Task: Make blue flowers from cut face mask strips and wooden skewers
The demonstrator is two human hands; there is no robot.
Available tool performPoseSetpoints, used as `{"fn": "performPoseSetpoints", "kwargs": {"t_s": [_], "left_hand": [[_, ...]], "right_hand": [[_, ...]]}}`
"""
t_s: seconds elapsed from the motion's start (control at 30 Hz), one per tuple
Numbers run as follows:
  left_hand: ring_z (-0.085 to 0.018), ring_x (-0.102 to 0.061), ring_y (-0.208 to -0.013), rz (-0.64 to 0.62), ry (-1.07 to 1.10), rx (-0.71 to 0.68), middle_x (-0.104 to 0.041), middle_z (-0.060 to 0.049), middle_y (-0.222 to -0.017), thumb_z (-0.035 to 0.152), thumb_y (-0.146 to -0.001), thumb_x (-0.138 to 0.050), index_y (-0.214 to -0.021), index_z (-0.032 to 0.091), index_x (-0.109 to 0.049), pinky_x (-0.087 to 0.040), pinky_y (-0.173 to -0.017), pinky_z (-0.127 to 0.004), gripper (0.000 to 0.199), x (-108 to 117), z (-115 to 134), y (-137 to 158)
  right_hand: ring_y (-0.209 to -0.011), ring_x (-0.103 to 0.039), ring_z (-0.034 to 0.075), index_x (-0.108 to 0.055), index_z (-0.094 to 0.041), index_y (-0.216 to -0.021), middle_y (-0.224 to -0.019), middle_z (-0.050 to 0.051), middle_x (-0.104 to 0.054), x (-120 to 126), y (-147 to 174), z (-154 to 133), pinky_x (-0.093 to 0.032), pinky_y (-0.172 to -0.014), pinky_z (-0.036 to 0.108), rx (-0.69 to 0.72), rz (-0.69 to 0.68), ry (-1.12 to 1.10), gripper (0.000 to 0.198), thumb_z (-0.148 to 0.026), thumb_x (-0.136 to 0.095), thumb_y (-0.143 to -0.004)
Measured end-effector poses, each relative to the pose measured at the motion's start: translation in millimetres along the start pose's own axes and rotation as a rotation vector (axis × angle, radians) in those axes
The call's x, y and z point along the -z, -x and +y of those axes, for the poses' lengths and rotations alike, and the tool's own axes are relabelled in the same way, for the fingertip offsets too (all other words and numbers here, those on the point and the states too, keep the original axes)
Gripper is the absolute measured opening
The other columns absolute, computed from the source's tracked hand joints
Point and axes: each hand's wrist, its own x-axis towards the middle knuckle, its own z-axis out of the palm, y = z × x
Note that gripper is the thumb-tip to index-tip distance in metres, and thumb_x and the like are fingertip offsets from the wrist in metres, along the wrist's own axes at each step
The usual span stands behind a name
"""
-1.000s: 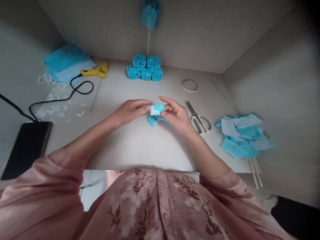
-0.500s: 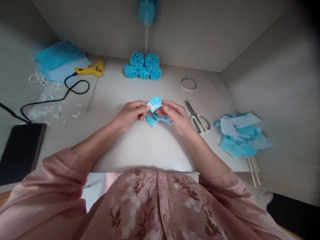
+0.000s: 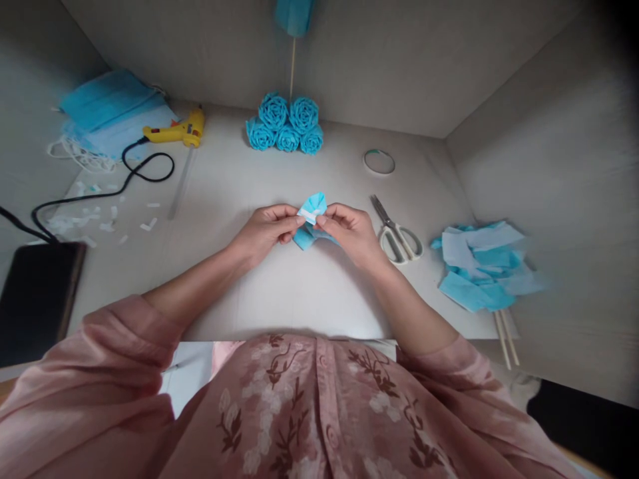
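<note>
Between my two hands is a small folded blue fabric petal [image 3: 315,203] with a white strip [image 3: 310,215] across its lower edge. My left hand [image 3: 267,229] pinches its left corner between thumb and fingers. On the other side my right hand [image 3: 349,231] is closed on the right corner, its thumb against the white strip. Below the petal, partly hidden by my fingers, lies more blue fabric [image 3: 303,239] on the table. To the right of my right hand rest scissors [image 3: 397,233] with white handles, their blades pointing away.
Blue fabric roses [image 3: 287,126] are stacked at the back, near another blue piece [image 3: 294,16] on a stick. Left are face masks [image 3: 112,106], a yellow glue gun [image 3: 182,129], white scraps [image 3: 104,219] and a phone [image 3: 40,293]. Right are a tape ring [image 3: 379,161], fabric pieces [image 3: 482,259] and sticks [image 3: 506,339].
My right thumb has come down onto the white strip, and the right fingers now grip the petal's corner. The petal has turned slightly; the strip lies flatter along its edge.
</note>
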Motion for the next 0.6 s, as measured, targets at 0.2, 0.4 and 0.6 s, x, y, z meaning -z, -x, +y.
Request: {"fn": "performPoseSetpoints", "kwargs": {"t_s": [0.2,0.4,0.6], "left_hand": [[-0.008,-0.042,-0.054,0.021,0.002,-0.025,-0.050,0.004,-0.059,0.036,-0.074,-0.078,-0.072,0.018,-0.063,-0.032,-0.055,-0.025,0.023,0.4,-1.5,0.6],[-0.007,-0.042,-0.053,0.011,-0.028,-0.073,-0.049,0.005,-0.060,0.032,-0.079,-0.073,-0.076,0.018,-0.062,-0.032,-0.053,-0.024,0.017,0.0,-4.7,0.0],[-0.010,-0.043,-0.058,0.313,-0.329,-0.339,-0.050,0.004,-0.062,0.028,-0.083,-0.069,-0.076,0.022,-0.058,-0.036,-0.056,-0.025,0.014,-5.5,1.3,4.4]], "right_hand": [[-0.074,-0.061,0.013,-0.072,-0.020,-0.081,-0.080,0.002,-0.071,-1.3,2.0,-6.1,-0.051,-0.075,0.028,-0.006,0.004,-0.028,0.042,-0.063,-0.075,-0.079],[-0.067,-0.055,0.012,-0.069,-0.019,-0.078,-0.075,0.001,-0.067,0.2,0.1,0.8,-0.047,-0.069,0.028,0.042,0.003,0.035,0.036,-0.055,-0.076,-0.081],[-0.064,-0.050,0.011,-0.065,-0.020,-0.072,-0.067,-0.002,-0.061,-4.0,2.5,-7.7,-0.042,-0.065,0.027,0.113,0.091,0.250,0.018,-0.031,-0.067,-0.086]]}}
